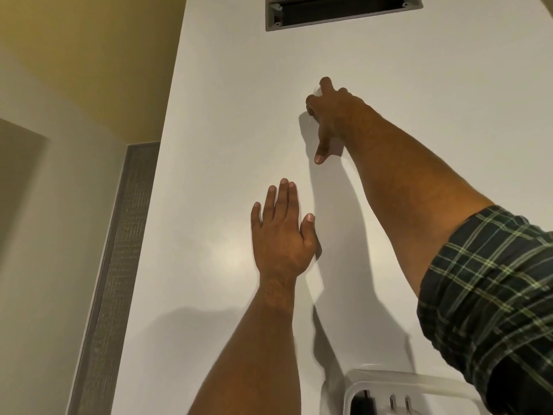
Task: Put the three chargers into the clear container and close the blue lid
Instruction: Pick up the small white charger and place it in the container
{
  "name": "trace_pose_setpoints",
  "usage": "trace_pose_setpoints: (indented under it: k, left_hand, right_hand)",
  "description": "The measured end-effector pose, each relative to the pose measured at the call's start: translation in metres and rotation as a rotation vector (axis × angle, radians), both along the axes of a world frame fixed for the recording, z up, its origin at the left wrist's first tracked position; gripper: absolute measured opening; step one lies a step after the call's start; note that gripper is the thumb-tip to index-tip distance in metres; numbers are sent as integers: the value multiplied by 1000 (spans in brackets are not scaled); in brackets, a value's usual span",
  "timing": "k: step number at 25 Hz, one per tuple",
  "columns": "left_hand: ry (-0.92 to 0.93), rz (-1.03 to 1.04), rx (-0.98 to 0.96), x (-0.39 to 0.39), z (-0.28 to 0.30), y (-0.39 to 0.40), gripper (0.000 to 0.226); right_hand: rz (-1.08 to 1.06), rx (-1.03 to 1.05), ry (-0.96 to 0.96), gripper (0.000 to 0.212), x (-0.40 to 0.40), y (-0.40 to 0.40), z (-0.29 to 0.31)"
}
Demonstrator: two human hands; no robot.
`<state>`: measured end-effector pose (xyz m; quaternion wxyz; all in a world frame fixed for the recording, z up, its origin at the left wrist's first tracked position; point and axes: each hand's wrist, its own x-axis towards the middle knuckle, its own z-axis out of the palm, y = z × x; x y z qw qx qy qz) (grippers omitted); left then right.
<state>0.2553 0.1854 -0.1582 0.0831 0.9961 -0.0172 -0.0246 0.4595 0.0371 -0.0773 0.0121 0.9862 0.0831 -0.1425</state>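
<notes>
My right hand reaches far across the white table, fingers curled over a small pale thing that barely shows against the surface. Its thumb points back toward me, and whether the hand grips that thing is unclear. My left hand lies flat on the table nearer to me, fingers together and holding nothing. The clear container sits at the bottom edge, partly under my right sleeve. Inside it I see a black charger and two metal prongs of another. No blue lid is in view.
A grey rectangular cable slot is cut into the table's far end. The table's left edge runs diagonally, with a grey textured strip and pale floor beside it.
</notes>
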Motion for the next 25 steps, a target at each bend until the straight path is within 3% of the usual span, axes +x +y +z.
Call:
trace_pose_setpoints:
  k: [6, 9, 11, 13, 19, 25]
  left_hand:
    - [-42, 8, -9, -1, -3, -1, 65]
    - [-40, 1, 5, -2, -4, 0, 65]
    - [-40, 0, 14, -2, -4, 1, 64]
    - [-47, 8, 14, -2, -3, 0, 63]
    - [17, -26, -20, -15, 5, 2, 62]
    - [179, -99, -56, -56, 22, 14, 63]
  right_hand:
    - [-152, 98, -43, 108, -14, -14, -16]
    - [-232, 249, -123, 74, -35, -20, -25]
    - [-207, 230, -219, 39, -52, -20, -29]
    - [-169, 192, -267, 24, -69, -22, -29]
    - [-210, 271, -230, 15, -119, -30, -13]
    - [-347, 457, -237, 19, -163, -43, -2]
